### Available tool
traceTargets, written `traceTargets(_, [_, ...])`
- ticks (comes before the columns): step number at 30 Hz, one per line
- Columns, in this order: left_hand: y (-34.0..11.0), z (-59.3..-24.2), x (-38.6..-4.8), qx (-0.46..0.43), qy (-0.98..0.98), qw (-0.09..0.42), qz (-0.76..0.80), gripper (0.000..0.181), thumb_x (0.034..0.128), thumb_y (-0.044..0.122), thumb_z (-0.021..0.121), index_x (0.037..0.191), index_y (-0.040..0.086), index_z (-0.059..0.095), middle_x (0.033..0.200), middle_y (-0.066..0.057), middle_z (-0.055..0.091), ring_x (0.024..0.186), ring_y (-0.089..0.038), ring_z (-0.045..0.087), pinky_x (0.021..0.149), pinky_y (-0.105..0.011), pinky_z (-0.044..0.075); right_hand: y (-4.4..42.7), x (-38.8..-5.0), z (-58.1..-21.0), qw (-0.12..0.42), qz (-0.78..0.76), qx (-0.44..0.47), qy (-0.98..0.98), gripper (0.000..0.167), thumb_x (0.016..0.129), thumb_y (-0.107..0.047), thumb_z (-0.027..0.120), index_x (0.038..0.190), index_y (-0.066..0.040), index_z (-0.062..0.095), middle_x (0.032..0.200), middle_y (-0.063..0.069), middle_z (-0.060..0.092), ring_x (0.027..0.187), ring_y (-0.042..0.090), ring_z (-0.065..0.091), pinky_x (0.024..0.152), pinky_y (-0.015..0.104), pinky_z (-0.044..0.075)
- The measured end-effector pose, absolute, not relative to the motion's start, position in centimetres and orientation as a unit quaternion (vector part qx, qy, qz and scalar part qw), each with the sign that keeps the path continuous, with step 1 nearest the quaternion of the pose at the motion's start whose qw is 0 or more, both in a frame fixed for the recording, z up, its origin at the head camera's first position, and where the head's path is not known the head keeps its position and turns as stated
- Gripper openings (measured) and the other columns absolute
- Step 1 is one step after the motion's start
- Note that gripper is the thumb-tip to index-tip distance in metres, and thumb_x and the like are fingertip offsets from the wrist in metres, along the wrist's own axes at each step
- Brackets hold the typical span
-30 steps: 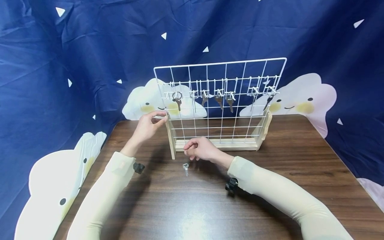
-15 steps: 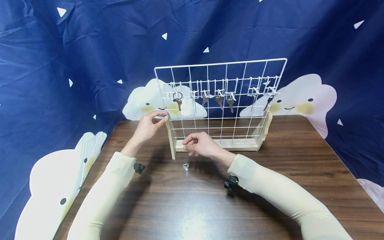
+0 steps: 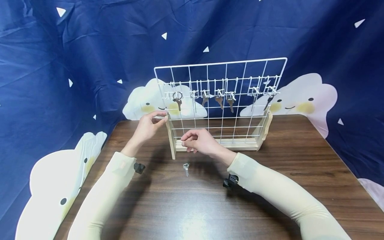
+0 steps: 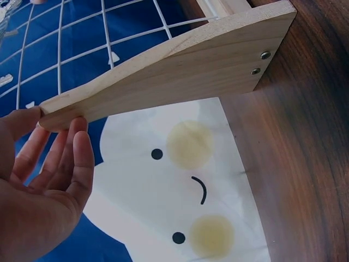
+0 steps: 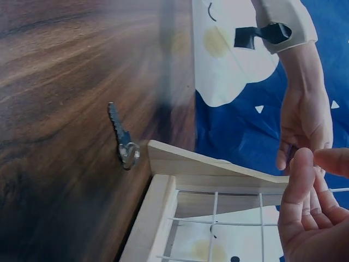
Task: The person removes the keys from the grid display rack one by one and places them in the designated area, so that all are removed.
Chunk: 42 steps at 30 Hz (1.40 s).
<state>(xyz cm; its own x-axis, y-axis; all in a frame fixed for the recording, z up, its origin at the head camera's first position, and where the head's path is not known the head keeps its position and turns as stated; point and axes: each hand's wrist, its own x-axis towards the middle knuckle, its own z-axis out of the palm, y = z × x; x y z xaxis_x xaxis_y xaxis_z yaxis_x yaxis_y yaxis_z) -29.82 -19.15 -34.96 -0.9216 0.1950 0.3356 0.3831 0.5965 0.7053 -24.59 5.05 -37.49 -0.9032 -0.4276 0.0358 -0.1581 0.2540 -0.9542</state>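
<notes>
The key [image 3: 186, 170] is lying on the worktop [image 3: 168, 203], its long axis running toward the cut-off front edge, just frontward of the nearer right hand [image 3: 200, 142]. That hand is hovering, fingers loosely bent, apparently holding nothing; the left hand [image 3: 146, 127] is pinching the rack [image 4: 174, 76].

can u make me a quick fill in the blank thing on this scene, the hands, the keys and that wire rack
1. The left hand grips a side piece made of ____.
2. The right hand is in front of a wire grid coloured ____.
3. The loose key lies on the table, its blade pointing ____ the grid.
4. The hanging keys are higher up than the ____ hand, which is nearest the loose key.

Missing words: wood; white; away from; right
</notes>
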Motion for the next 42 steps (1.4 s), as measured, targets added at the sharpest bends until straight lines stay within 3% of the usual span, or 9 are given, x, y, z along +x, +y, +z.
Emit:
traceTargets(4, [-19.2, -34.9, -29.9, -0.163, -0.887, 0.111, -0.419, 0.033, 0.0950, 0.029, 0.070, 0.123, 0.011, 0.069, 0.123, -0.010, 0.071, 0.102, -0.030, 0.073, 0.084, -0.043, 0.057, 5.1, -24.6, -36.9, 0.102, -0.585, -0.186, 0.783, 0.014, 0.089, -0.010, 0.072, 0.102, -0.005, 0.072, 0.080, 0.004, 0.073, 0.073, 0.036, 0.072, 0.056, 0.037, 0.055])
traceTargets(10, [-19.2, -34.9, -29.9, -0.163, -0.887, 0.112, -0.417, 0.032, 0.0950, 0.027, 0.070, 0.123, 0.011, 0.069, 0.122, -0.011, 0.072, 0.100, -0.030, 0.074, 0.079, -0.038, 0.057, 5.1, -24.7, -36.0, 0.091, -0.590, -0.185, 0.781, 0.016, 0.089, -0.011, 0.072, 0.104, -0.005, 0.071, 0.082, 0.006, 0.074, 0.066, 0.020, 0.070, 0.054, 0.030, 0.054])
traceTargets(16, [-19.2, -34.9, -29.9, -0.162, -0.886, 0.109, -0.421, 0.032, 0.0951, 0.026, 0.070, 0.123, 0.011, 0.068, 0.121, -0.011, 0.072, 0.101, -0.030, 0.073, 0.077, -0.032, 0.057, 5.3, -24.9, -35.2, 0.074, -0.594, -0.185, 0.780, 0.014, 0.090, -0.013, 0.071, 0.103, -0.008, 0.072, 0.082, 0.006, 0.073, 0.065, 0.017, 0.069, 0.055, 0.028, 0.053])
traceTargets(26, [-19.2, -34.9, -30.0, -0.162, -0.885, 0.107, -0.424, 0.032, 0.0953, 0.027, 0.069, 0.123, 0.011, 0.068, 0.121, -0.011, 0.071, 0.100, -0.030, 0.073, 0.080, -0.037, 0.058, 5.5, -25.1, -34.3, 0.064, -0.588, -0.188, 0.784, 0.014, 0.091, -0.014, 0.070, 0.103, -0.009, 0.071, 0.090, 0.015, 0.075, 0.069, 0.019, 0.071, 0.057, 0.033, 0.057])
traceTargets(33, [-19.2, -35.1, -30.1, -0.160, -0.885, 0.104, -0.425, 0.032, 0.0950, 0.027, 0.070, 0.123, 0.012, 0.068, 0.121, -0.011, 0.072, 0.100, -0.030, 0.073, 0.079, -0.037, 0.058, 5.4, -25.2, -33.5, 0.064, -0.617, -0.180, 0.763, 0.015, 0.091, -0.015, 0.071, 0.104, -0.007, 0.071, 0.098, 0.027, 0.072, 0.067, 0.017, 0.068, 0.056, 0.024, 0.051])
traceTargets(39, [-19.2, -35.1, -30.1, -0.160, -0.885, 0.106, -0.425, 0.032, 0.0952, 0.028, 0.069, 0.123, 0.011, 0.069, 0.121, -0.011, 0.072, 0.100, -0.030, 0.073, 0.082, -0.041, 0.058, 5.3, -25.4, -33.0, 0.051, -0.609, -0.181, 0.771, 0.016, 0.092, -0.017, 0.072, 0.106, -0.009, 0.071, 0.094, 0.019, 0.074, 0.069, 0.019, 0.068, 0.055, 0.024, 0.050])
traceTargets(42, [-19.2, -35.1, -30.1, -0.161, -0.885, 0.106, -0.423, 0.033, 0.0953, 0.028, 0.069, 0.123, 0.011, 0.068, 0.121, -0.011, 0.072, 0.100, -0.030, 0.073, 0.081, -0.039, 0.058, 5.2, -25.6, -32.8, 0.054, -0.615, -0.175, 0.767, 0.016, 0.092, -0.015, 0.072, 0.106, -0.008, 0.071, 0.090, 0.012, 0.074, 0.070, 0.018, 0.069, 0.060, 0.025, 0.057])
